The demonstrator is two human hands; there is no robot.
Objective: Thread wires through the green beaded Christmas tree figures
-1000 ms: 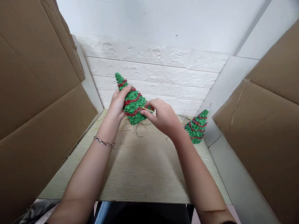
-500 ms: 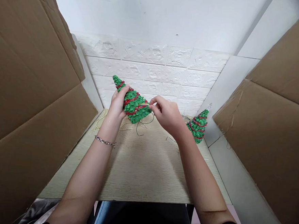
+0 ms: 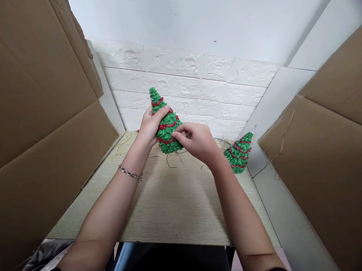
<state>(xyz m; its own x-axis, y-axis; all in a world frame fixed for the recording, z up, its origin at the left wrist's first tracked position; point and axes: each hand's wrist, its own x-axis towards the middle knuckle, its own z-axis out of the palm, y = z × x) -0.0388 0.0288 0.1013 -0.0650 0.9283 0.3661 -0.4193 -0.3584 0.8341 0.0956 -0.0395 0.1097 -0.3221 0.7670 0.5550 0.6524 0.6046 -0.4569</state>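
A green tree figure [image 3: 170, 128] with red garlands leans with its tip to the upper left, above the table. Wrapped round its left side is my left hand [image 3: 152, 123], the thumb lying across the front. My right hand [image 3: 196, 140] is pinched at the tree's lower right face; whatever is between its fingertips is too small to make out. Dark thin wire [image 3: 170, 166] shows below the tree's base. A second green tree [image 3: 239, 154] with red garlands and a clear tip stands at the right, beyond my right forearm.
Yellowish strands [image 3: 121, 145] lie at the back left of the table [image 3: 176, 209], and more wires [image 3: 222, 141] at the back right. Cardboard sheets rise at the left [image 3: 47, 101] and right [image 3: 328, 162]. A white brick-pattern wall [image 3: 184, 86] stands behind.
My left hand and the held tree have moved right, and the tree is more upright. My right fingertips have shifted left and slightly down onto its face; the coloured strands at them no longer show.
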